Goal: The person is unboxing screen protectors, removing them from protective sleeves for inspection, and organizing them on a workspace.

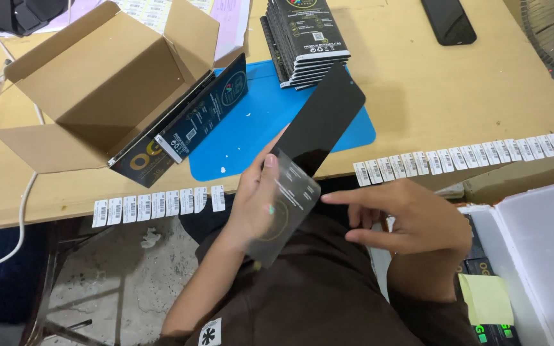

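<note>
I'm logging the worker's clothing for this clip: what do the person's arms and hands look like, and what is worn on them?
Both forearms are bare, with no sleeves reaching them. The left hand and right hand wear no gloves, and no rings or watch show. The dark brown shirt carries a small white patch with a black star-like mark near its lower edge.
</note>
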